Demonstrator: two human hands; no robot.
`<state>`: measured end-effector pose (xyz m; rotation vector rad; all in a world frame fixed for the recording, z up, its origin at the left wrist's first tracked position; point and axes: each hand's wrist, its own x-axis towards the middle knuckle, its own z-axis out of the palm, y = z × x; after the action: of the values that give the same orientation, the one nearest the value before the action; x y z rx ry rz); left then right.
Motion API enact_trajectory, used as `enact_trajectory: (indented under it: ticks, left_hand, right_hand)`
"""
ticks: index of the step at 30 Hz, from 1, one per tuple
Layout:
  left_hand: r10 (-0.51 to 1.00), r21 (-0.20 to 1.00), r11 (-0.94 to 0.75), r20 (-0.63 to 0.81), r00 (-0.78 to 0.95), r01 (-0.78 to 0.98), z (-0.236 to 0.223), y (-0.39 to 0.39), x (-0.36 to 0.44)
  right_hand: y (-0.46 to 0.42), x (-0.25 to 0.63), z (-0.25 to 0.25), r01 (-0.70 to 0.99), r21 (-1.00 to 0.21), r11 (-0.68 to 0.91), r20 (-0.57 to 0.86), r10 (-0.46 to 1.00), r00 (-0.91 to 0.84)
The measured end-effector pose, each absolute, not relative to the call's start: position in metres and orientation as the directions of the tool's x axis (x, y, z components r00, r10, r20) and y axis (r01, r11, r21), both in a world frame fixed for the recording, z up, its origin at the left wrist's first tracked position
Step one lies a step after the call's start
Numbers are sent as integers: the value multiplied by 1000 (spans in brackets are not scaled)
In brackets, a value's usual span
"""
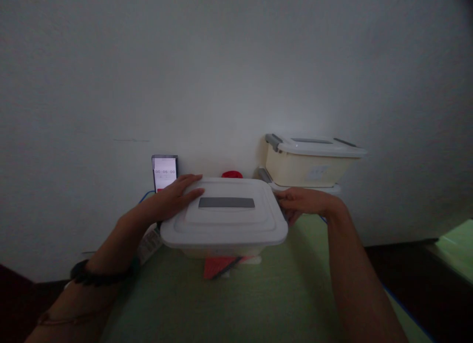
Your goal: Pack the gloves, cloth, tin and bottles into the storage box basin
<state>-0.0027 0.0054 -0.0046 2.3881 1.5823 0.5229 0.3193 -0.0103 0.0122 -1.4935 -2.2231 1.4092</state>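
A white-lidded plastic storage box (225,234) with a grey handle strip (226,202) stands on the green table, its lid (227,188) seated on top. My left hand (181,195) lies across the lid's left edge, fingers stretched out and apart. At the right side of the box, my right hand (295,202) has its fingers bent against the rim; the latch there is hidden by them. Under the front of the box a red and dark flat item (219,267) sticks out, its kind unclear.
Two more boxes are stacked against the wall at right, a cream box (306,168) uppermost. A phone (165,173) showing a timer leans on the wall. A red round object (232,174) shows behind the lid. The green table (273,303) ends at right.
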Motion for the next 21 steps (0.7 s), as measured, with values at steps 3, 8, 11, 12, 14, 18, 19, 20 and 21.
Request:
enact_trajectory:
  ticks: [3,8,11,12,14,18,19,20,21]
  left_hand:
    - [917,371,-398,180,355,839,-5,5,-3]
    - [909,343,-415,207,363,843,-5,4,-2]
    - [886,309,-452,264,381,837,-6,5,-3]
    - [876,296,-465,288,387,834,-6,5,-3]
    - [854,289,-495,334,399,819,-5,4,-2]
    - [823,349,-555,364,436,755,-3,3,1]
    - [819,360,-562,364,443,745,-4,3,1]
    - [816,363,-568,367,447,739,-5,3,2]
    - [813,364,-572,371,449,735,-6,3,2]
  right_hand:
    - [-17,318,21,802,-596,42,-433,825,-364]
    - [-35,294,40,961,-228,158,74,987,-144]
    - [-42,264,38,886,-257,387,243,913,-328]
    - [-42,253,34,853,-267,449,280,883,-378]
    - [-42,233,25,806,-253,536,308,834,-458]
    - [-39,204,6,820,-181,544,356,813,-461]
    - [-39,199,3,838,-167,520,382,817,-431]
    - [-39,195,0,854,-155,496,404,821,-403]
    - [-38,192,-2,868,-148,474,421,825,-378]
